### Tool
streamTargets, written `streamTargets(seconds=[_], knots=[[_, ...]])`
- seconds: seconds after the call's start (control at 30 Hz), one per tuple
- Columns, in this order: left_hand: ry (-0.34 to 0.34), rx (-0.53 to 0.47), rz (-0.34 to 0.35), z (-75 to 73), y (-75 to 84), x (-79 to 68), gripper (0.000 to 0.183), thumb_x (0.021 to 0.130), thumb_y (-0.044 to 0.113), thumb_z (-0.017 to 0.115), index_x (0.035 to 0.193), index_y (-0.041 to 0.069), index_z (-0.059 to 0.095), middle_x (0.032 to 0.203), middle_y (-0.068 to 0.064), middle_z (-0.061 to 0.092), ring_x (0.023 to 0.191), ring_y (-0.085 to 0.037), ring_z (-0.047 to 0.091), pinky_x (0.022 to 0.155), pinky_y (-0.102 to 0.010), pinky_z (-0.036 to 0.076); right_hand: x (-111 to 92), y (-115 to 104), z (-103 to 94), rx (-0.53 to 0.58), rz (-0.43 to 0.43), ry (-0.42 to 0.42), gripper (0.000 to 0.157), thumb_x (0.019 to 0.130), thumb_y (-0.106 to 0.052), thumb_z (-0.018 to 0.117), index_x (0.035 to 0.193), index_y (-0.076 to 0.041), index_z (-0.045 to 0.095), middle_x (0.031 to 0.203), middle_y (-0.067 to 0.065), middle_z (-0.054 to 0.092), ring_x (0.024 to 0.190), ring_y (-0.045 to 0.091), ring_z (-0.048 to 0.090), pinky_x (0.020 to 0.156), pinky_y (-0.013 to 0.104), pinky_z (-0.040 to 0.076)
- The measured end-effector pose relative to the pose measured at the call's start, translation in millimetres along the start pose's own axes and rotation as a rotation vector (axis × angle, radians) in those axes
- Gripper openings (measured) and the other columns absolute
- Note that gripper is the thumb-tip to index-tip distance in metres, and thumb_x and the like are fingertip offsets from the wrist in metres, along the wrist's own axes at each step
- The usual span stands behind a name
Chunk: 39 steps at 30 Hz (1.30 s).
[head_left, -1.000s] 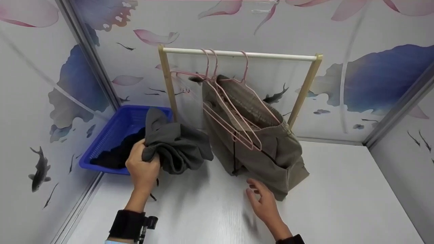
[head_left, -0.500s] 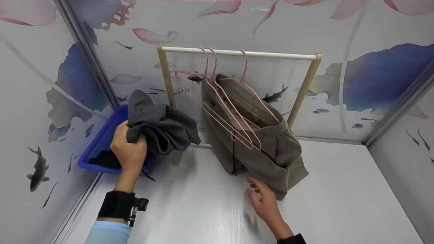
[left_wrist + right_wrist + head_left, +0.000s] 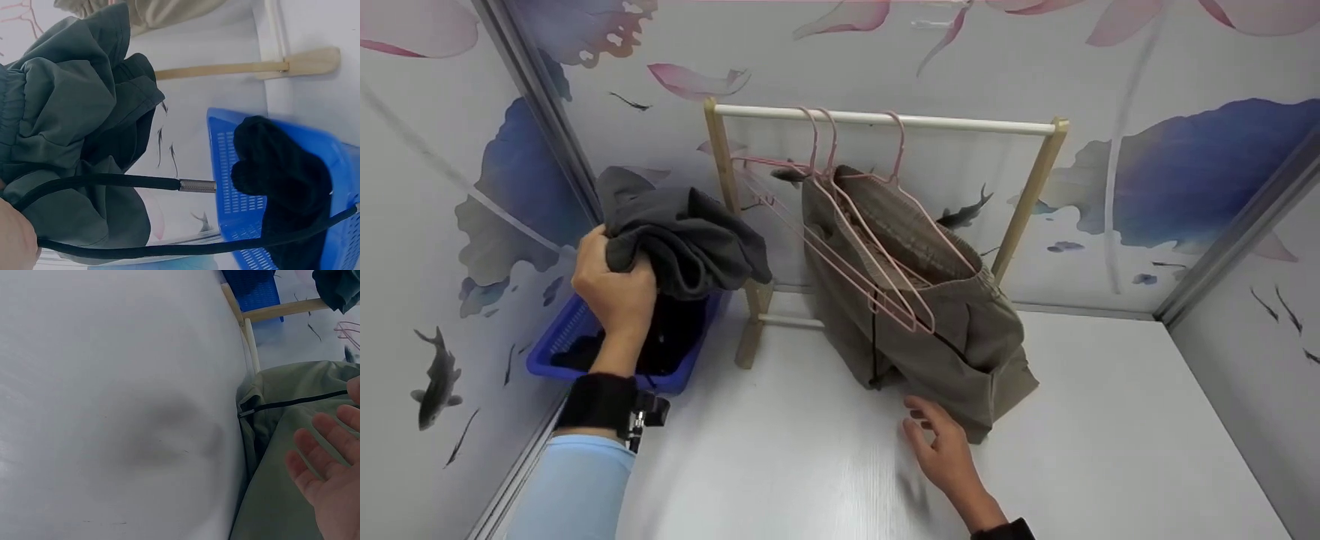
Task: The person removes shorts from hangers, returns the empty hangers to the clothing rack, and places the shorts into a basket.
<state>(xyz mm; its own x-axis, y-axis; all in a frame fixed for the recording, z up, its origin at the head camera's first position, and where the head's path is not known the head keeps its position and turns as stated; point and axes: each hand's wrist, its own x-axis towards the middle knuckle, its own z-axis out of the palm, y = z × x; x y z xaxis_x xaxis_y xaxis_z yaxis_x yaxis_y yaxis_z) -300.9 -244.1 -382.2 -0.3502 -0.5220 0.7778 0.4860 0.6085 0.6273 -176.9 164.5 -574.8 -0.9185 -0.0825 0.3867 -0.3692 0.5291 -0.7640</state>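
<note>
My left hand [image 3: 619,296] grips a bunched pair of dark grey drawstring shorts [image 3: 682,236] in the air above the left side of the table. In the left wrist view the gathered waistband of the shorts [image 3: 62,101] shows, and a black cord [image 3: 140,181] with a metal tip dangles from it. Below is a blue plastic basket [image 3: 671,384] holding black cloth [image 3: 295,185]. My right hand [image 3: 949,454] hovers with relaxed fingers, holding nothing, in front of khaki drawstring shorts [image 3: 851,322]. Whether it touches them is unclear.
A small rack with a white rail [image 3: 975,124] and wooden posts [image 3: 1030,202] stands at the back. Pink hangers [image 3: 901,146] hang from it, and the khaki shorts hang among them. Patterned panels [image 3: 1207,67] enclose the white table [image 3: 1110,420].
My left hand has lifted the dark grey shorts up and to the left, over the basket. More of the basket's front and the rack's left foot now shows. My right hand stays still.
</note>
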Motion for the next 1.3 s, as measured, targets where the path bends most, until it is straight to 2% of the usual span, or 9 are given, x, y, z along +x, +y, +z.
streamTargets(seconds=[0.23, 0.37, 0.53, 0.73, 0.87, 0.97, 1.1, 1.2, 1.3], knots=[[0.026, -0.01, -0.026, 7.4, -6.6, 12.1, 0.016, 0.094, -0.005, 0.065, 0.081, -0.011, 0.057, 0.118, -0.022, 0.069, 0.101, -0.033, 0.065, 0.083, -0.028, 0.038, 1.4, -1.9, 0.6, -0.019, -0.021, 0.0, 0.027, 0.104, -0.009, 0.061, 0.129, 0.001, 0.066, 0.122, 0.013, 0.07, 0.108, 0.034, 0.068, 0.09, 0.048, 0.057], [0.028, 0.02, -0.056, 7.7, -18.6, 9.7, 0.009, 0.096, -0.002, 0.063, 0.091, -0.009, 0.063, 0.12, -0.02, 0.068, 0.104, -0.03, 0.063, 0.087, -0.029, 0.04, 1.8, -2.7, 1.6, -0.021, -0.006, -0.006, 0.027, 0.103, -0.008, 0.061, 0.127, 0.001, 0.066, 0.121, 0.013, 0.07, 0.108, 0.034, 0.068, 0.089, 0.05, 0.056], [0.066, 0.068, -0.166, 3.3, -38.7, -0.4, 0.02, 0.097, 0.0, 0.062, 0.115, -0.007, 0.069, 0.124, -0.021, 0.065, 0.116, -0.029, 0.06, 0.098, -0.031, 0.044, 1.3, -1.9, 2.1, -0.012, 0.009, -0.008, 0.026, 0.101, -0.007, 0.063, 0.126, 0.001, 0.067, 0.12, 0.013, 0.07, 0.108, 0.035, 0.068, 0.089, 0.051, 0.056], [0.064, 0.166, -0.312, -5.2, -59.2, -19.5, 0.026, 0.094, -0.005, 0.062, 0.119, -0.009, 0.065, 0.133, -0.023, 0.059, 0.13, -0.032, 0.054, 0.11, -0.031, 0.041, 0.2, 0.8, -0.3, -0.014, 0.01, -0.01, 0.025, 0.102, -0.007, 0.062, 0.125, 0.003, 0.067, 0.12, 0.014, 0.07, 0.107, 0.034, 0.068, 0.088, 0.051, 0.056], [0.034, 0.23, -0.394, -9.8, -67.9, -32.1, 0.034, 0.09, -0.012, 0.062, 0.123, -0.008, 0.06, 0.136, -0.023, 0.054, 0.13, -0.036, 0.052, 0.112, -0.035, 0.04, -0.1, 1.4, -1.7, -0.019, 0.014, -0.018, 0.025, 0.103, -0.008, 0.062, 0.125, 0.003, 0.068, 0.119, 0.013, 0.071, 0.107, 0.033, 0.069, 0.088, 0.05, 0.057], [-0.017, 0.262, -0.429, -12.0, -71.4, -39.2, 0.032, 0.088, -0.013, 0.061, 0.119, -0.006, 0.055, 0.136, -0.022, 0.05, 0.128, -0.037, 0.049, 0.111, -0.039, 0.038, 0.1, 1.5, -1.3, -0.027, 0.011, -0.018, 0.025, 0.102, -0.007, 0.062, 0.124, 0.003, 0.068, 0.118, 0.013, 0.071, 0.106, 0.033, 0.069, 0.088, 0.05, 0.057], [-0.128, 0.351, -0.446, -14.8, -73.5, -47.8, 0.036, 0.088, -0.011, 0.063, 0.12, -0.003, 0.05, 0.136, -0.023, 0.044, 0.127, -0.041, 0.043, 0.11, -0.051, 0.035, -0.6, 1.7, 0.1, -0.032, 0.008, -0.018, 0.025, 0.101, -0.007, 0.063, 0.124, 0.001, 0.069, 0.118, 0.013, 0.071, 0.106, 0.032, 0.069, 0.087, 0.051, 0.057], [-0.233, 0.447, -0.465, -18.0, -75.7, -54.9, 0.047, 0.088, -0.004, 0.07, 0.13, -0.001, 0.048, 0.143, -0.024, 0.039, 0.131, -0.046, 0.039, 0.112, -0.059, 0.031, -1.3, 1.7, 0.6, -0.037, 0.003, -0.016, 0.025, 0.101, -0.008, 0.063, 0.124, 0.001, 0.069, 0.118, 0.013, 0.071, 0.105, 0.031, 0.07, 0.087, 0.05, 0.057], [-0.361, 0.525, -0.488, -21.3, -79.2, -61.7, 0.066, 0.091, 0.006, 0.075, 0.147, 0.002, 0.04, 0.155, -0.025, 0.028, 0.141, -0.049, 0.03, 0.116, -0.066, 0.022, -1.8, 2.0, 0.6, -0.039, -0.009, -0.009, 0.025, 0.101, -0.008, 0.063, 0.123, 0.002, 0.069, 0.117, 0.013, 0.071, 0.104, 0.032, 0.07, 0.086, 0.049, 0.058]])
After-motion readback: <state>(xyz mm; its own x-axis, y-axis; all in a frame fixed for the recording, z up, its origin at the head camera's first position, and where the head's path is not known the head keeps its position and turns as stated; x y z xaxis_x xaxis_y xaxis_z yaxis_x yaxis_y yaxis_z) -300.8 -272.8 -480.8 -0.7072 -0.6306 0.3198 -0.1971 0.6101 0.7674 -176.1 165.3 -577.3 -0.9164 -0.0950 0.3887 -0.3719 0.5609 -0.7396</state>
